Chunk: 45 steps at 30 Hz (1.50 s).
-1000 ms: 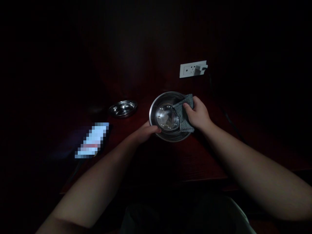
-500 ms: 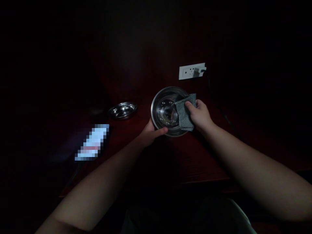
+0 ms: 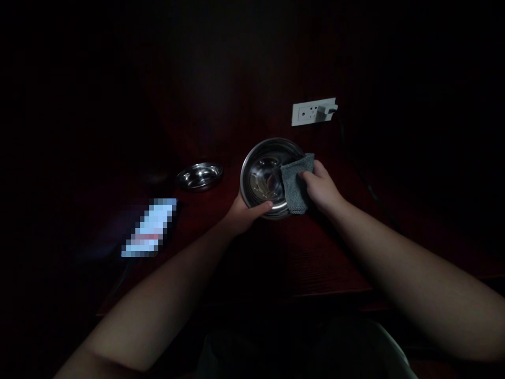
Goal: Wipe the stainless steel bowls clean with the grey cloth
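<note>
A shiny metal bowl is held tilted above the dark red table, its inside facing me. My left hand grips its lower left rim, the thumb lying over the edge and the fingers hidden behind. In my right hand is a folded grey-green cloth, pinched under the thumb. The cloth lies over the bowl's right rim and covers part of the inside. Whether the right fingers also touch the bowl's outside is hidden.
A shallow metal dish sits on the table to the left. Nearer me, a lit, pixelated screen glows. On the back wall is a white socket plate with a plug in it. Surroundings are very dark.
The bowl has shifted slightly left and turned a little. My right hand and the cloth have moved slightly left along with it, still at the right rim. Both grips are kept.
</note>
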{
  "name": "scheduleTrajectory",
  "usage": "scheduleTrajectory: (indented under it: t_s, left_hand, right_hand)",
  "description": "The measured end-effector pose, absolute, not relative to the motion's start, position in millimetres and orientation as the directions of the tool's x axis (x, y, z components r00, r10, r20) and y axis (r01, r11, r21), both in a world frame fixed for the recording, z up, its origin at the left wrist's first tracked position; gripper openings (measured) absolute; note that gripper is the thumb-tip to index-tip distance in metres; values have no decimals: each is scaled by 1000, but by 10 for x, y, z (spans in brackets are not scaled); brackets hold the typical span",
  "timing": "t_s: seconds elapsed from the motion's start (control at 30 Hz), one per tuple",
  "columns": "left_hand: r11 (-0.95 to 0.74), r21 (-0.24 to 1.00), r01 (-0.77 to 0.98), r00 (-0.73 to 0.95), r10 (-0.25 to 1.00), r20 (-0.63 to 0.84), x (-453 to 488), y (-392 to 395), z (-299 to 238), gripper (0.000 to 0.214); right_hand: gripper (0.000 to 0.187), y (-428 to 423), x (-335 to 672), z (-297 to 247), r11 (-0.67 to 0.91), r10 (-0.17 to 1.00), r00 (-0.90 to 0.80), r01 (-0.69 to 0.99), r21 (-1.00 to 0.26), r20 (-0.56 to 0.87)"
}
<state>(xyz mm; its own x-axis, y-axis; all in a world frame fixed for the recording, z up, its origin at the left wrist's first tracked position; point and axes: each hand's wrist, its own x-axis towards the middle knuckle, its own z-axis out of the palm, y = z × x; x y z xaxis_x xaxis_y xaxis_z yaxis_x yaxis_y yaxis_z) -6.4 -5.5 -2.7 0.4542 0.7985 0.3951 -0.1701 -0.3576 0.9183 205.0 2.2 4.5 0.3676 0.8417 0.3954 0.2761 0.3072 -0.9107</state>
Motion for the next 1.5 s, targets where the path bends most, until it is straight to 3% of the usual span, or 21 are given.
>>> scheduleTrajectory:
  t_s: [0.3, 0.6, 0.73, 1.13, 1.37, 1.5]
  left_hand:
    - [-345, 917, -199, 423, 814, 398, -62, -46, -17, 76]
    - [-308, 927, -215, 451, 811, 374, -54, -49, 13, 63]
    - [-248, 946, -208, 444, 838, 317, -63, -64, 27, 55]
    - [-287, 925, -249, 451, 811, 373, -61, -39, -27, 70]
    - [-338, 912, -234, 392, 825, 406, -66, -36, -40, 72]
    - [-341, 911, -232, 389, 826, 408, -66, -36, -40, 75]
  right_hand:
    - [33, 38, 2086, -10, 258, 858, 280, 491, -832, 431]
    - [20, -12, 2106, 100, 358, 774, 262, 568, -741, 576]
    - [14, -71, 2097, 150, 332, 721, 272, 672, -662, 638]
    - [19, -104, 2137, 150, 236, 731, 227, 802, -549, 644]
    - [23, -84, 2114, 164, 239, 753, 257, 751, -616, 605]
    - [29, -57, 2111, 157, 155, 821, 320, 673, -723, 473]
